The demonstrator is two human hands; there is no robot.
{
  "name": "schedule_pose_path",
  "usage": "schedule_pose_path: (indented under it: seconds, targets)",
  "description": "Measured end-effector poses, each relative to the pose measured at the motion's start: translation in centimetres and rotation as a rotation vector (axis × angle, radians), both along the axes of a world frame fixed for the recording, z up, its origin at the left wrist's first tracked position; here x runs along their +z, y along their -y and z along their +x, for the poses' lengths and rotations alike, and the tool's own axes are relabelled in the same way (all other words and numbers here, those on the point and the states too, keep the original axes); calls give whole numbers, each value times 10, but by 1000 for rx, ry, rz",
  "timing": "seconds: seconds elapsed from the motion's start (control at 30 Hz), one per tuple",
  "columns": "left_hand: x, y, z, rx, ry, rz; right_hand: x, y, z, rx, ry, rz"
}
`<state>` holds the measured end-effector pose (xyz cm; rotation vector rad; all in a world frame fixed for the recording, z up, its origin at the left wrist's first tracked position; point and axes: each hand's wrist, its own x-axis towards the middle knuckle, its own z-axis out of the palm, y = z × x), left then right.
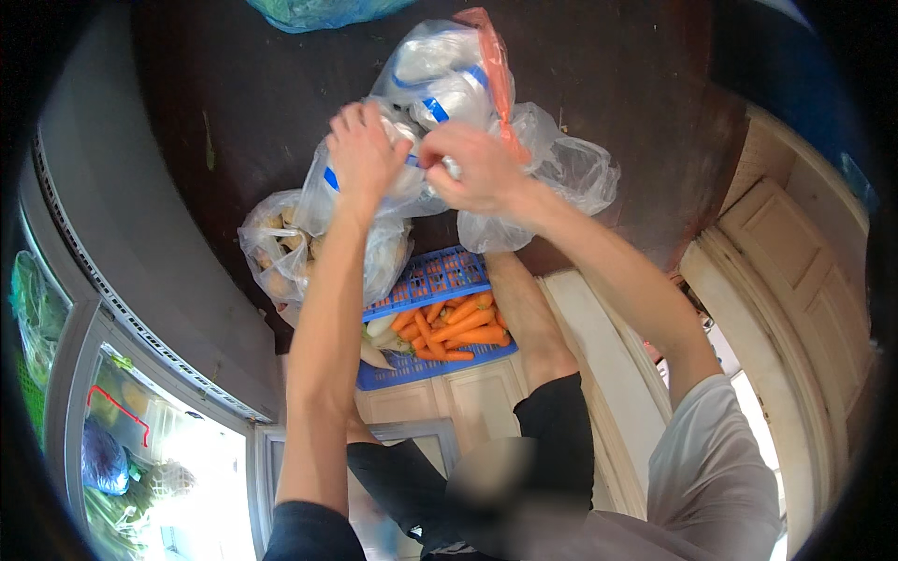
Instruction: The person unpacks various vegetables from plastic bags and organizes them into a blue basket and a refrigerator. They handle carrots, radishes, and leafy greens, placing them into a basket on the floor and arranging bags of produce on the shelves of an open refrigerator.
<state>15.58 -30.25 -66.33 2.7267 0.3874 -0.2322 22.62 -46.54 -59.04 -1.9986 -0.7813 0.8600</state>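
My left hand (pixel 366 151) lies on a clear plastic bag (pixel 316 200) with blue-striped packing, its fingers spread over the bag's top. Close to its right, my right hand (pixel 473 168) is bent, fingers curled at the same plastic; motion blur hides its exact grip. Just beyond both hands is a larger clear bag (pixel 438 59) of white, blue-marked packages, with a red plastic strip (pixel 494 70) knotted along its right side. Crumpled clear plastic bags (pixel 575 168) lie to the right of my right hand.
A clear bag of brownish produce (pixel 277 256) sits left of a blue plastic basket (pixel 438 277). Carrots (pixel 456 326) and white radishes (pixel 375 343) lie nearer my legs. A lit refrigerator with vegetables (pixel 105 456) stands at left, a panelled wooden door (pixel 793 245) at right. A green bag (pixel 323 10) is at the top.
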Motion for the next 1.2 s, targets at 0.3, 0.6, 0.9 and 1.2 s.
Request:
schedule_pose_path:
  seconds: [0.3,0.6,0.9,1.2]
  targets:
    - [-28,-46,-2,-112,-506,-495,-102,2,-43,713,334,-723]
    - [73,7,-80,332,49,-314,-126,4,-80,782,557,-935]
    - [208,-105,-129,1007,389,-493,-145,-35,16,611,-585,-857]
    - [277,-112,-215,926,196,-135,-108,-9,-38,989,316,-761]
